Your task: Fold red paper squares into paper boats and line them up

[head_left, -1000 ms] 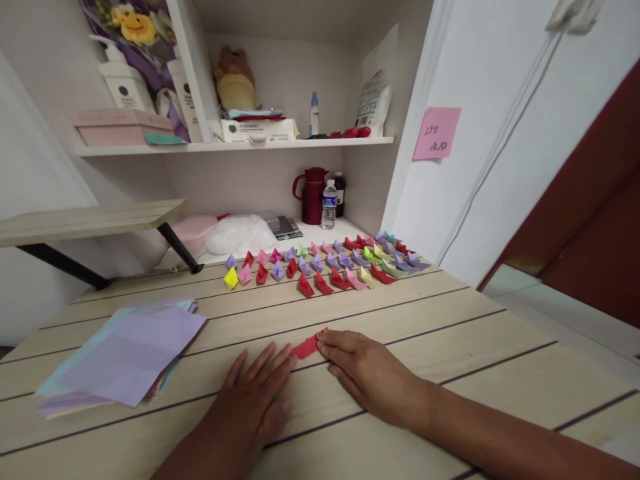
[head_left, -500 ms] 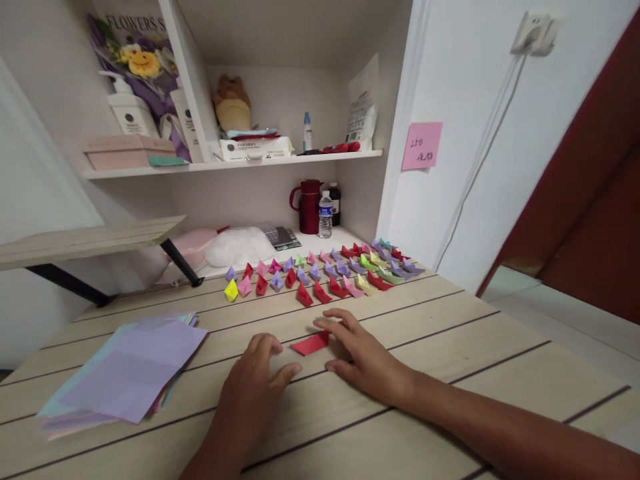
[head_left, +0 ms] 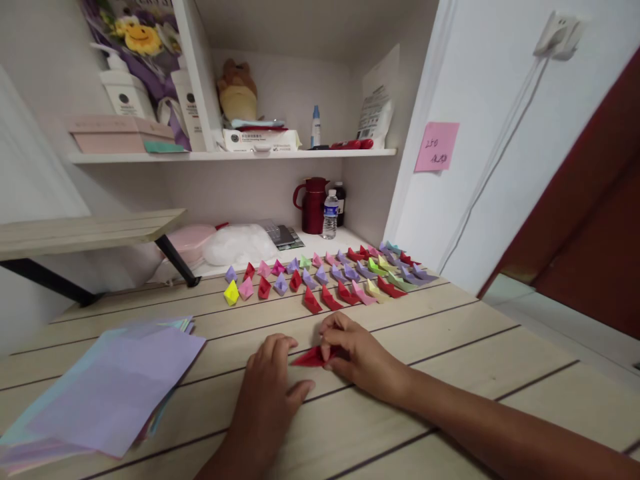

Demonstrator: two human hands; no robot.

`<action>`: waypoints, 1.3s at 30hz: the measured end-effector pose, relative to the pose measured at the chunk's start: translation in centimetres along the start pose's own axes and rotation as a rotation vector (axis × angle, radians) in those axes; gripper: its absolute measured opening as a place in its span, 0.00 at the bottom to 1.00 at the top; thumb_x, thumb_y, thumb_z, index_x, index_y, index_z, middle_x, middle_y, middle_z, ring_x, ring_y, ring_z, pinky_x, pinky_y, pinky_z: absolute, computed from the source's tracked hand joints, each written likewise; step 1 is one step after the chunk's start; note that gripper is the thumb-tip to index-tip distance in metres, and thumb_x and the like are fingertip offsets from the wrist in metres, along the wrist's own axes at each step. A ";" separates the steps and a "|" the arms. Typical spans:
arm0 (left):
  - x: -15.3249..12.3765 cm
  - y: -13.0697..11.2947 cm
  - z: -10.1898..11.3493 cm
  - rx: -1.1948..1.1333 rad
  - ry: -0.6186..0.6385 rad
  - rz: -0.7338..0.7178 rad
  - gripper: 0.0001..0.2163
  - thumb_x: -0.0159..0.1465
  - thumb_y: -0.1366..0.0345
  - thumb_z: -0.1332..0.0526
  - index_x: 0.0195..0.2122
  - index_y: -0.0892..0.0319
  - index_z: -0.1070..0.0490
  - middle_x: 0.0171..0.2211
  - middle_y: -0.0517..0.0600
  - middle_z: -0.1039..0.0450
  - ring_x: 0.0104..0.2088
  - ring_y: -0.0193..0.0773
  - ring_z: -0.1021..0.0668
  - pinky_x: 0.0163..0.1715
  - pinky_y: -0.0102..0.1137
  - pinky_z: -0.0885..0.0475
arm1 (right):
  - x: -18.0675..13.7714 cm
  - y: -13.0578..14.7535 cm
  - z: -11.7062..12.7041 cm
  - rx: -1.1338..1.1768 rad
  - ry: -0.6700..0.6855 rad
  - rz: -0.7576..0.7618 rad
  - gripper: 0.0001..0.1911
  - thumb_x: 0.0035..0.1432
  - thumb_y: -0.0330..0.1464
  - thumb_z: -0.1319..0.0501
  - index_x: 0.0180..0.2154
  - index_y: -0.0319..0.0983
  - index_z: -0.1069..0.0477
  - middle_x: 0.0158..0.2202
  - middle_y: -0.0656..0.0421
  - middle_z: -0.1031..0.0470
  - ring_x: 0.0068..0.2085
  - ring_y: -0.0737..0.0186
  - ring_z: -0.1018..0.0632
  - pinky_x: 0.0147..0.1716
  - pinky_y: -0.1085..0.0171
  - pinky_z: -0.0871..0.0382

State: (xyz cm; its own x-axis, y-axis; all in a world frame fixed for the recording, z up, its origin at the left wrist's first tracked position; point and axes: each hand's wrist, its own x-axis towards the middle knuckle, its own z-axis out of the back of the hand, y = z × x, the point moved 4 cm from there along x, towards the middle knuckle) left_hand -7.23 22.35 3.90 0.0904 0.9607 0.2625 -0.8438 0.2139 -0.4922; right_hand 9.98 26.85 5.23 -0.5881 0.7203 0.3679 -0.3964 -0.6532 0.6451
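A red folded paper (head_left: 309, 358) lies on the slatted wooden table, its pointed end toward the left. My right hand (head_left: 357, 353) is closed on its right part, with thumb and fingers pinching it. Just left of the paper, my left hand (head_left: 273, 383) rests with thumb and fingers apart and nothing between them. Behind both hands stand rows of small folded paper boats (head_left: 345, 291) in red, purple, pink, yellow and green. The underside of the red paper is hidden, and my fingers cover its right end.
A stack of coloured paper sheets (head_left: 120, 387), purple on top, lies at the left. A small raised wooden shelf (head_left: 90, 230) stands behind it. At the back are a white cabinet, a dark red jug (head_left: 313, 205) and a water bottle (head_left: 330, 215).
My right hand has closed from a loose, open pose onto the red paper, whose folds now look partly spread. My left hand stays open beside it. The whole view has shifted slightly.
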 end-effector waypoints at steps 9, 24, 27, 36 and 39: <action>-0.2 0.8 -0.3 -0.172 -0.030 -0.060 0.23 0.52 0.76 0.37 0.48 0.51 0.35 0.48 0.52 0.32 0.50 0.46 0.27 0.50 0.46 0.31 | 0.5 0.1 -0.7 0.101 -0.038 0.004 0.14 0.53 0.19 0.38 0.37 0.42 0.30 0.48 0.56 0.31 0.50 0.58 0.28 0.50 0.60 0.33; 0.0 1.2 -1.0 -0.124 0.025 -0.044 0.26 0.56 0.71 0.37 0.56 0.53 0.37 0.51 0.52 0.28 0.53 0.48 0.28 0.52 0.47 0.35 | 0.5 -0.7 0.0 0.027 -0.051 -0.108 0.17 0.56 0.29 0.34 0.49 0.42 0.27 0.43 0.55 0.25 0.44 0.57 0.24 0.46 0.59 0.31; 0.1 1.0 -0.9 -0.103 0.042 -0.041 0.25 0.56 0.72 0.37 0.56 0.54 0.35 0.50 0.53 0.27 0.53 0.48 0.28 0.52 0.47 0.35 | 1.1 -1.0 -0.5 -0.070 -0.080 -0.128 0.12 0.56 0.24 0.38 0.42 0.40 0.24 0.38 0.56 0.23 0.40 0.59 0.24 0.43 0.61 0.31; -0.1 1.0 -1.1 -0.048 0.022 -0.131 0.30 0.58 0.73 0.39 0.61 0.51 0.41 0.51 0.52 0.27 0.52 0.46 0.26 0.52 0.48 0.33 | 1.3 -0.5 0.0 -0.099 -0.070 -0.162 0.07 0.54 0.22 0.40 0.31 0.38 0.27 0.32 0.59 0.24 0.34 0.64 0.26 0.34 0.67 0.36; -0.3 0.9 -1.0 -0.054 -0.025 -0.196 0.34 0.59 0.75 0.41 0.65 0.45 0.48 0.53 0.51 0.31 0.51 0.44 0.26 0.51 0.46 0.31 | 0.9 0.0 1.1 -0.109 -0.029 -0.181 0.06 0.53 0.23 0.41 0.30 0.38 0.27 0.28 0.61 0.25 0.29 0.66 0.28 0.29 0.69 0.39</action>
State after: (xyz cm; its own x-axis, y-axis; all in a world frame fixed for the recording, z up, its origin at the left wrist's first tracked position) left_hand -7.52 22.41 2.54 0.2364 0.8953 0.3776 -0.7818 0.4060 -0.4732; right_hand 10.26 27.71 6.32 -0.4802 0.8337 0.2726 -0.5689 -0.5326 0.6267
